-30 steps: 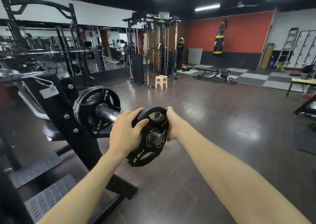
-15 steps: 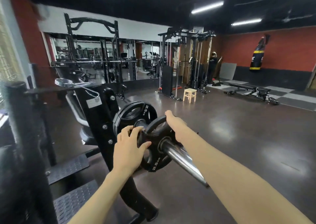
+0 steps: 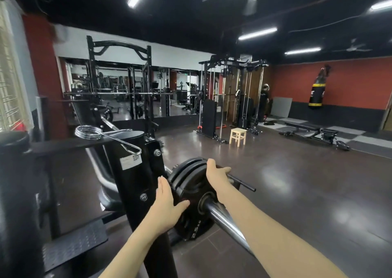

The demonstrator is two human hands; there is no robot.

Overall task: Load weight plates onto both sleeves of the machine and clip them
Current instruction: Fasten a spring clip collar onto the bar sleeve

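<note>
Two flat hands press a weight plate (image 3: pixel 192 195) home along a chrome sleeve (image 3: pixel 220 215).
Left hand (image 3: pixel 167 201) and right hand (image 3: pixel 217 177), fingers straight, bracket its rim for an even push; spring clip (image 3: pixel 99 134) waits up-left of them.

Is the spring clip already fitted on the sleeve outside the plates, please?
No. The spring clip lies on top of the machine's black frame, and the sleeve outside the plates is bare.

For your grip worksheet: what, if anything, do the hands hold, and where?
Nothing gripped: left hand and right hand press open against the outer plate's rim.
</note>
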